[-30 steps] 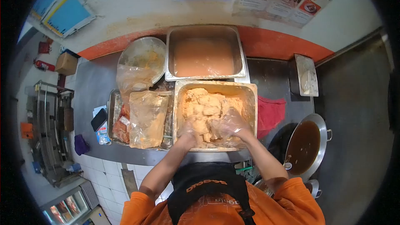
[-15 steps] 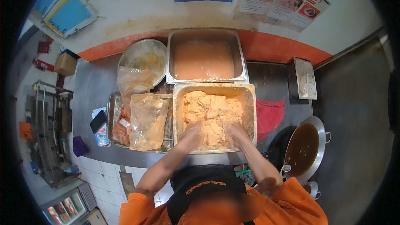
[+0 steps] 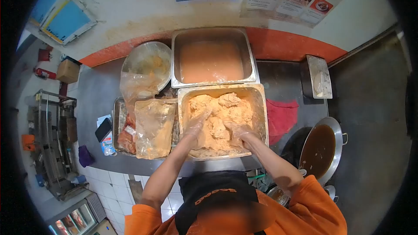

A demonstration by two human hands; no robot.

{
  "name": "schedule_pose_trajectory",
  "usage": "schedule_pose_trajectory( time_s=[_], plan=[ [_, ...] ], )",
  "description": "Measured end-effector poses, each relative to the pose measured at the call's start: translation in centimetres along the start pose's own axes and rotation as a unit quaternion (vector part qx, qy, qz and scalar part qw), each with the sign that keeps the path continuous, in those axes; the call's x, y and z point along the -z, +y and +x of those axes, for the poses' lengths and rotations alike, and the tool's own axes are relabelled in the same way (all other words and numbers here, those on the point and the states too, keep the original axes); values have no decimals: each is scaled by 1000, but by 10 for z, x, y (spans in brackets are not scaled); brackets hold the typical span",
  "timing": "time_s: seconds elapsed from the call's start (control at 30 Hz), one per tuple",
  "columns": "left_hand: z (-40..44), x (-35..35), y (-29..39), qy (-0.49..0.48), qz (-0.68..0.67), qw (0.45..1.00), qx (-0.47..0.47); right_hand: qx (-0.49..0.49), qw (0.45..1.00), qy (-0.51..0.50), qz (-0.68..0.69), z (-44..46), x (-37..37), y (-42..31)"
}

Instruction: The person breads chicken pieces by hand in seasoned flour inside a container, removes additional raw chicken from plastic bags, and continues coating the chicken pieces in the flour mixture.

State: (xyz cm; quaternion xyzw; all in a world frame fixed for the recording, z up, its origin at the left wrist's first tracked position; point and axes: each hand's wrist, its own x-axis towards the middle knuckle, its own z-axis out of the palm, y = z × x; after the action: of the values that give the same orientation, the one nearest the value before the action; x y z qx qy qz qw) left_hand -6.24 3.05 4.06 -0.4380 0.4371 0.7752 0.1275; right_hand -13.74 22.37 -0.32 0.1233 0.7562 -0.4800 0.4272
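Where fingers touch powder, coated lump between

From my remote post, I see lumpy, powder-caked pieces heaped amid pale-orange powder inside a rectangular metal pan, its rim dusted.
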Motion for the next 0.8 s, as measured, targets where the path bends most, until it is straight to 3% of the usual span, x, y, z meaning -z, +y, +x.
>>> schedule_pose_trajectory(
  time_s=[0.1,0.23,0.3,0.33,0.4,0.43,0.47,0.53,0.57,0.6,0.63,0.7,0.73,0.77,0.8],
  plan=[
    [36,19,-38,-32,39,998,50,-44,991,-87,-87,35,-14,-6],
    [13,-1,-13,28,74,990,114,159,954,-41,-249,-17,-6,-56],
    [50,16,-52,91,172,980,47,184,888,-16,-421,-18,3,-62],
    [63,24,-67,119,222,968,11,168,881,-49,-440,-28,6,-74],
    [55,44,-79,35,-9,999,-1,126,859,-122,-481,-60,16,-95],
    [57,47,-80,-8,-127,992,-8,247,807,-161,-512,-59,28,-97],
    [-6,21,-26,6,-198,977,77,363,739,-199,-531,-57,46,-97],
    [-7,18,-21,-13,-168,985,44,420,721,-179,-522,-58,69,-95],
    [-6,20,-19,-21,-152,988,23,367,776,-118,-498,-56,77,-98],
    [-3,23,-18,33,73,990,-113,312,824,-56,-470,-54,82,-102],
    [0,25,-17,85,292,922,-239,253,862,6,-440,-51,83,-107],
    [16,20,-2,102,309,910,-256,230,818,-26,-527,-20,68,-104],
    [26,4,19,69,106,981,-149,215,792,-43,-569,0,61,-91],
    [31,-5,31,31,-103,994,-36,229,803,-14,-549,32,54,-65],
    [41,-2,29,14,-58,997,-52,247,813,18,-528,73,46,-36]
  ],
)
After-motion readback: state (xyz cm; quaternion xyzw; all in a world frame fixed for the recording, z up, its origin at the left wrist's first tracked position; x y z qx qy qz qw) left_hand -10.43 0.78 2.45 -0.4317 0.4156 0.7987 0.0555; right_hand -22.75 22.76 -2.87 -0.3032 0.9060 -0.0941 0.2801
